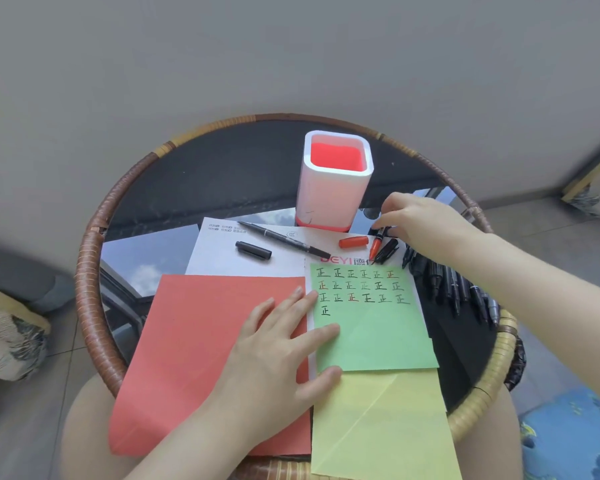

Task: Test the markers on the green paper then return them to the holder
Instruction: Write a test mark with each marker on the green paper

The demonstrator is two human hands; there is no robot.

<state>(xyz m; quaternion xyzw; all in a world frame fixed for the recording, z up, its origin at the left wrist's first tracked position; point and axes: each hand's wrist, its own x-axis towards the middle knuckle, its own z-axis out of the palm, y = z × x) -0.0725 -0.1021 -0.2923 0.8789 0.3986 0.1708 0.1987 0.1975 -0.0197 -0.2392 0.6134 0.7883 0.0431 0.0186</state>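
My left hand (pixel 284 355) lies flat with its fingers straight and spread, holding nothing. The palm is on the red paper (pixel 205 358) and the fingertips reach onto the left edge of the green paper (pixel 374 327).

The green paper carries nineteen "正" marks: three rows of six and one alone beneath. Most are black, a few red. It overlaps one yellow sheet (pixel 385 420) below it and one white sheet (pixel 222 254) behind, printed "DEYI" in red – the small print at its far edge is too fine to read.

On the white sheet are one uncapped black marker (pixel 284 240), one black cap (pixel 253 250) and one red cap (pixel 353 241).

My right hand (pixel 420 216) is just right of the holder (pixel 336 181), fingers curled down over the red marker (pixel 376 244), whose tip points toward me. I cannot tell whether they grip it.

The single holder, white outside and red inside, stands upright at the back of the round wicker-rimmed table (pixel 94 271). A pile of black markers (pixel 454 289) lies under my right forearm – too bunched to count.
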